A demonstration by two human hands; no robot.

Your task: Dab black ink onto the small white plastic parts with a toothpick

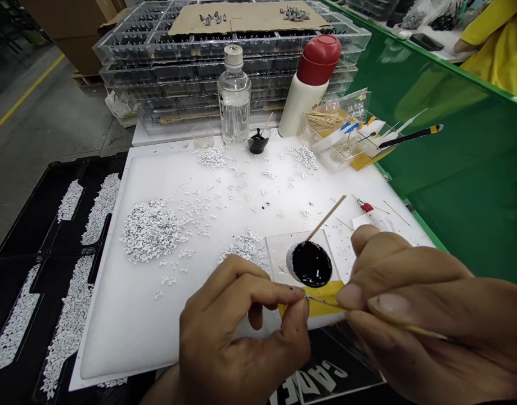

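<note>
Left fingers pinching a tiny piece, mostly hidden, right fingers gripping a thin stick, partly covered

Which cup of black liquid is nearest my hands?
The cup on the clear plate, just beyond your left hand; the other black-filled cup stands farther back, beside the clear bottle.

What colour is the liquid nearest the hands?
The liquid is black, best seen in the head view.

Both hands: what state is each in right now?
Left hand: closed, pinching a tiny white piece.
Right hand: closed, holding a thin light-brown stick.
</note>
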